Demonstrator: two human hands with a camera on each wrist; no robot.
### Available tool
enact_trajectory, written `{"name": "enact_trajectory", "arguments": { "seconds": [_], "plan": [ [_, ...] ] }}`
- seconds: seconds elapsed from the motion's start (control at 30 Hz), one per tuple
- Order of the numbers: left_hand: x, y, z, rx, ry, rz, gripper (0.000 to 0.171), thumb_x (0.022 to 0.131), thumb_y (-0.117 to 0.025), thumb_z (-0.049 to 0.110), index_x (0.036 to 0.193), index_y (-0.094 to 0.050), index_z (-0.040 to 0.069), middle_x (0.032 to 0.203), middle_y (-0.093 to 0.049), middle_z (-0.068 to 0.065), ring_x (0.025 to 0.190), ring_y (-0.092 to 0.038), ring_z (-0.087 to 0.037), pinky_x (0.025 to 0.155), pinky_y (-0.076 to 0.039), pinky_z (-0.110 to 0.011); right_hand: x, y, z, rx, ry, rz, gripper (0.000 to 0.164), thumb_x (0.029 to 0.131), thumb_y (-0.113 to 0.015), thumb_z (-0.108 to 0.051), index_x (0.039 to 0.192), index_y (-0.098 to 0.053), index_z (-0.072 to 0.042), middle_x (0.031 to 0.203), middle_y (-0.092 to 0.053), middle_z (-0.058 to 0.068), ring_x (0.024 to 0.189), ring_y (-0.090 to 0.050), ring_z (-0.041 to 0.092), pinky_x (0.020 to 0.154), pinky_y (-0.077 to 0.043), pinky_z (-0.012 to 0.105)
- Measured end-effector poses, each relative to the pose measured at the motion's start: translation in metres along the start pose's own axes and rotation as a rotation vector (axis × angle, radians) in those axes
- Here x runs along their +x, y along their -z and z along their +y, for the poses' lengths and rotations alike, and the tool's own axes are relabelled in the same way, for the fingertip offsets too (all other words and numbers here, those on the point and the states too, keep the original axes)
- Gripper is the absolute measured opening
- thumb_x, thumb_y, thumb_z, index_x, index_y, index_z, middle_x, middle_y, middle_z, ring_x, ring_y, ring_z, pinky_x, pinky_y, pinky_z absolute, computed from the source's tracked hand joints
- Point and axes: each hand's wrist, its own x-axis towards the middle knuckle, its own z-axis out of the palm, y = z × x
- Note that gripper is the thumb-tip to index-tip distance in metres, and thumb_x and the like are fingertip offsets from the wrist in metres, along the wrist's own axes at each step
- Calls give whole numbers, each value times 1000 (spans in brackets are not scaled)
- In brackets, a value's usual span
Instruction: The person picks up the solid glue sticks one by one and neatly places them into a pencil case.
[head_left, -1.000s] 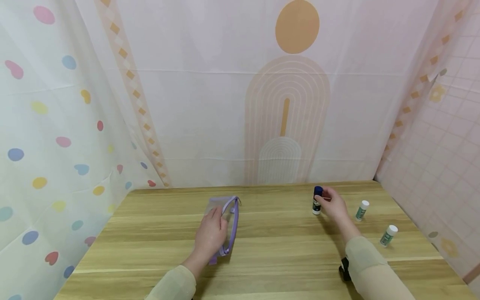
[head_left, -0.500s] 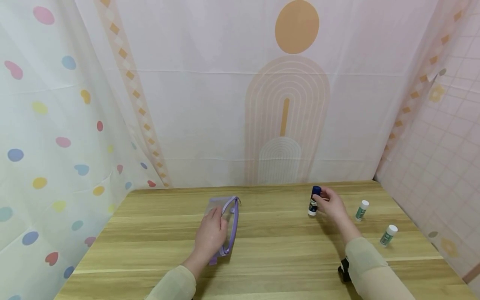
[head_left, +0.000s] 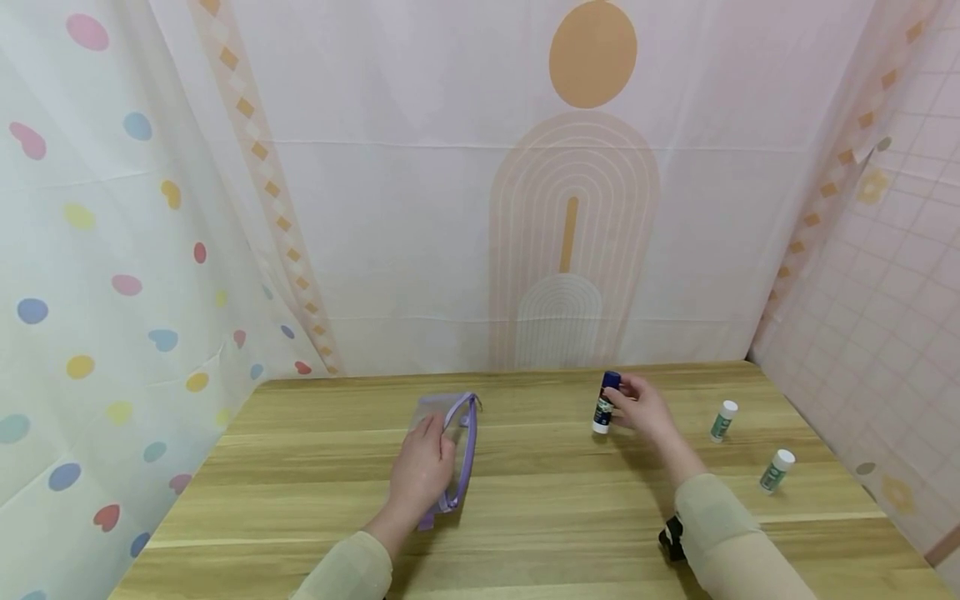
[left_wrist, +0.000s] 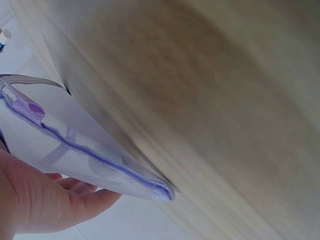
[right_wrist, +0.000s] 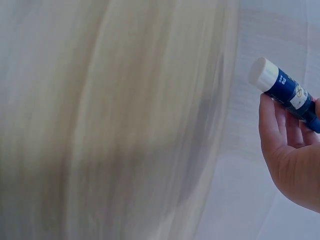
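At the lower centre-left of the head view, the left hand [head_left: 422,467] grips the side of a pale mesh zip pouch [head_left: 470,454], whose purple-edged mouth gapes toward the right. The left wrist view shows its fine see-through netting, bluish-purple piping and a small purple tab.

Right of centre, near the far edge of the wooden tabletop [head_left: 540,517], is a glue stick [head_left: 606,403] with a navy cap, a dark blue label with small pale lettering and a white base. It tilts, cap end to the right. The right hand [head_left: 641,407] has its grip closed on it, pinching the barrel.

Farther right, two green-and-white glue sticks [head_left: 723,421] with white caps stand apart from each other, one nearer the lower right.

Compared with a second ago, the navy-capped stick and the right hand have shifted left, and the stick leans more; the left hand, pouch and green sticks keep their places.
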Motion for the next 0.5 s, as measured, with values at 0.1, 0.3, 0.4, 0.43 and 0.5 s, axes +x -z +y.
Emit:
{"name": "enact_trajectory", "arguments": {
  "seconds": [0.1,0.3,0.4,0.43,0.5],
  "plan": [
    [0,0,0,2,0,0,46,97,-44,14,138,-52,-7,137,-52,-30,122,-52,-48,98,-46,-60,0,-4,0,42,29,-22,44,100,-56,-10,134,-43,14,120,-50,27,107,-59,34,88,-55,48],
    [0,0,-1,0,-1,-1,45,97,-44,13,137,-53,-6,137,-52,-30,121,-53,-49,97,-46,-60,-1,-12,-1,101,45,-47,44,99,-60,-13,131,-46,13,114,-52,25,101,-62,32,84,-58,46],
    [0,0,0,1,-5,2,45,97,-44,13,137,-53,-6,136,-53,-30,121,-53,-49,97,-46,-60,-1,-21,-4,86,-12,-41,43,101,-55,-10,135,-43,13,119,-51,26,105,-60,35,89,-55,49],
    [0,0,0,2,-6,3,45,97,-44,13,137,-53,-6,136,-53,-30,121,-53,-49,97,-46,-60,-1,-24,-5,82,-23,-43,42,101,-54,-9,136,-43,12,119,-51,25,104,-60,34,89,-55,50],
    [0,0,0,2,-9,6,44,97,-44,13,136,-53,-6,136,-53,-30,120,-53,-48,97,-47,-60,-1,-29,-7,84,-36,-49,41,102,-53,-8,136,-43,12,119,-51,24,104,-61,33,90,-54,51]
  ]
}}
